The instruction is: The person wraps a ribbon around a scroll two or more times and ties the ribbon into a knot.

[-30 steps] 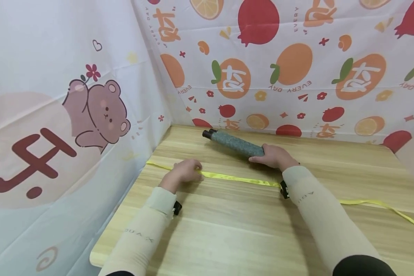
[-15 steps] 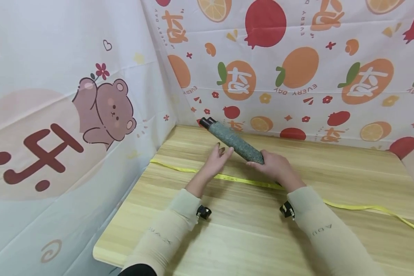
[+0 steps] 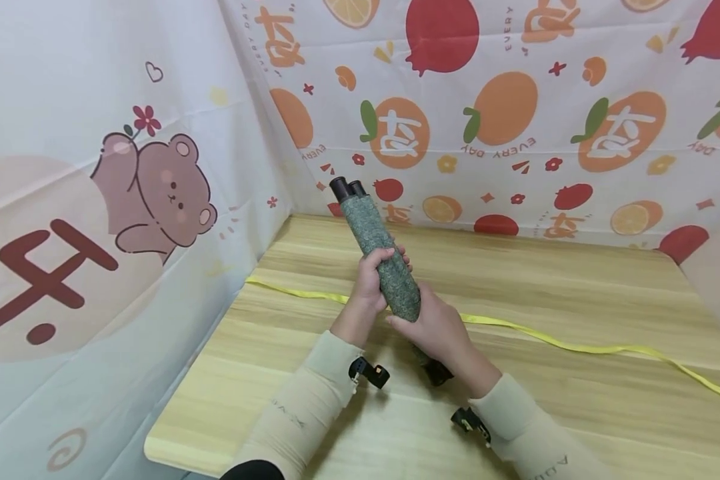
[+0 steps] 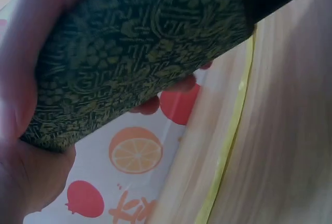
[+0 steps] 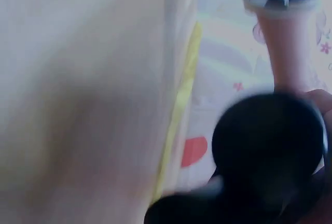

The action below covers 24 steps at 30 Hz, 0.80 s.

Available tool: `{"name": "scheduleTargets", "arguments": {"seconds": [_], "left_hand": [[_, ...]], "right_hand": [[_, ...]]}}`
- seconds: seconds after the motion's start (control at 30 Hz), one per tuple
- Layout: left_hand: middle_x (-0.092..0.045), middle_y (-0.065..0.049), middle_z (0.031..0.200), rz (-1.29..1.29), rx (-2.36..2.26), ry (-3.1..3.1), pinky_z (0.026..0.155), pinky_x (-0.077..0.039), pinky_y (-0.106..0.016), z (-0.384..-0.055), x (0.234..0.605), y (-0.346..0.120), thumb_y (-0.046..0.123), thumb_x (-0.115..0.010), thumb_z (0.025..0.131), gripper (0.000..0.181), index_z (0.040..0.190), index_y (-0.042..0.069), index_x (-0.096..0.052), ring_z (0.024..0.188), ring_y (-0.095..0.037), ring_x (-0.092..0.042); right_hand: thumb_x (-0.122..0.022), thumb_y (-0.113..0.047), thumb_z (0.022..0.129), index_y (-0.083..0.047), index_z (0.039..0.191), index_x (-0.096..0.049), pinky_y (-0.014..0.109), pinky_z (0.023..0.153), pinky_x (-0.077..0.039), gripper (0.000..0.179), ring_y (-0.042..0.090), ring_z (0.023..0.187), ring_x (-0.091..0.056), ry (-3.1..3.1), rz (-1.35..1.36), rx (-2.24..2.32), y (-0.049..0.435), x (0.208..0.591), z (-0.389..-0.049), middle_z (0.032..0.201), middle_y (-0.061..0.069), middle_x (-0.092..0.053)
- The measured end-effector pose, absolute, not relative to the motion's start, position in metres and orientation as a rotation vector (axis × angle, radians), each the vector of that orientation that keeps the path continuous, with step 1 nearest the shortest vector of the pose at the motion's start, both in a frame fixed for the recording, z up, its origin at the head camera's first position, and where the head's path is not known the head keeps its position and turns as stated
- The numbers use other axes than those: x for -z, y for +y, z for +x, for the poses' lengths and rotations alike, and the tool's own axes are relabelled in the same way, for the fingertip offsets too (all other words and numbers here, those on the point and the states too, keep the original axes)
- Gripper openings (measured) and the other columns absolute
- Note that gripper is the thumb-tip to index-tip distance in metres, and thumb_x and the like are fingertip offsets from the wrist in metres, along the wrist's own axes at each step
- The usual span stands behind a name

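Note:
A rolled scroll (image 3: pixel 369 230) in green patterned brocade, with paired black roller ends, is held tilted above the table in the head view. My left hand (image 3: pixel 369 283) grips its middle, thumb across the near side and fingers coming round the far side. Around the lower part is my right hand (image 3: pixel 438 327), which hides some of the brocade. In the left wrist view the scroll's brocade (image 4: pixel 135 58) fills the upper left. Blurred black roller ends (image 5: pixel 270 141) show close up in the right wrist view. Beneath both hands a thin yellow ribbon (image 3: pixel 534 333) crosses the table.
The light wooden table (image 3: pixel 264 400) has a rounded front left corner. A fruit-print cloth (image 3: pixel 444 120) hangs along the back, and a bear-print cloth (image 3: pixel 66 133) along the left side. Small black cameras (image 3: pixel 369 372) sit on both wrists.
My left hand has left the yellow ribbon and taken hold of the scroll. My right hand has brought the scroll nearer and turned it more upright.

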<state>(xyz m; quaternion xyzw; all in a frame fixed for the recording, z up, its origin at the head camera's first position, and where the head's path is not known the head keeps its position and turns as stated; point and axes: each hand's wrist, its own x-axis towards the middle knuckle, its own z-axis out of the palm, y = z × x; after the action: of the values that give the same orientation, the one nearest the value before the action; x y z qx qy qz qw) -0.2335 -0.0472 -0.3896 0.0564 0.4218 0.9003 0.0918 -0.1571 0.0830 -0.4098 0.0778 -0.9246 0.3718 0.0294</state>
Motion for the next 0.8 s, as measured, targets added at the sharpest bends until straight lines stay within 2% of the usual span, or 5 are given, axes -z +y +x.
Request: {"name": "scheduleTargets", "arguments": {"seconds": [0.17, 0.33, 0.47, 0.6, 0.8], "left_hand": [[-0.056, 0.0, 0.095, 0.276, -2.575, 1.131, 0.08, -0.049, -0.029, -0.229, 0.392, -0.046, 0.014, -0.042, 0.09, 0.033, 0.122, 0.015, -0.044, 0.081, -0.014, -0.057], [-0.055, -0.002, 0.096, 0.363, -2.451, 0.928, 0.081, -0.048, -0.028, -0.221, 0.396, -0.042, 0.013, -0.036, 0.09, 0.041, 0.131, 0.01, -0.036, 0.079, -0.013, -0.056], [-0.055, -0.002, 0.096, 0.475, -2.307, 0.801, 0.082, -0.049, -0.028, -0.211, 0.395, -0.037, 0.012, -0.034, 0.09, 0.043, 0.133, 0.009, -0.035, 0.081, -0.013, -0.057], [-0.056, -0.003, 0.099, 0.572, -2.193, 0.733, 0.085, -0.049, -0.03, -0.205, 0.395, -0.031, 0.01, -0.034, 0.09, 0.041, 0.131, 0.009, -0.037, 0.085, -0.014, -0.057], [-0.058, -0.019, 0.125, 0.475, -2.136, 1.045, 0.097, -0.051, -0.037, -0.214, 0.401, -0.022, 0.012, -0.044, 0.099, 0.044, 0.141, 0.004, -0.036, 0.106, -0.021, -0.064]], "right_hand": [[-0.083, -0.058, 0.068, -0.021, 0.145, -0.039, 0.04, 0.081, -0.053, 0.096, 0.023, 0.099, -0.063, -2.754, 0.153, -1.607, 0.09, 0.416, -0.144, 0.121, 0.007, -0.062], [-0.08, -0.027, 0.08, -0.007, 0.134, -0.044, 0.041, 0.079, -0.056, 0.068, 0.025, 0.091, -0.065, -2.404, 0.231, -2.463, 0.098, 0.428, -0.136, 0.111, 0.013, -0.061], [-0.06, -0.008, 0.089, -0.001, 0.128, -0.039, 0.049, 0.082, -0.057, 0.045, 0.029, 0.084, -0.071, -1.969, 0.432, -2.997, 0.101, 0.439, -0.126, 0.099, 0.015, -0.066], [-0.048, -0.004, 0.093, -0.005, 0.13, -0.037, 0.048, 0.085, -0.056, 0.038, 0.03, 0.09, -0.072, -1.672, 0.596, -3.171, 0.102, 0.448, -0.116, 0.102, 0.014, -0.069], [-0.053, -0.007, 0.095, -0.005, 0.134, -0.035, 0.048, 0.078, -0.058, 0.043, 0.035, 0.086, -0.072, -1.754, 0.417, -3.04, 0.106, 0.451, -0.112, 0.103, 0.018, -0.066]]}}
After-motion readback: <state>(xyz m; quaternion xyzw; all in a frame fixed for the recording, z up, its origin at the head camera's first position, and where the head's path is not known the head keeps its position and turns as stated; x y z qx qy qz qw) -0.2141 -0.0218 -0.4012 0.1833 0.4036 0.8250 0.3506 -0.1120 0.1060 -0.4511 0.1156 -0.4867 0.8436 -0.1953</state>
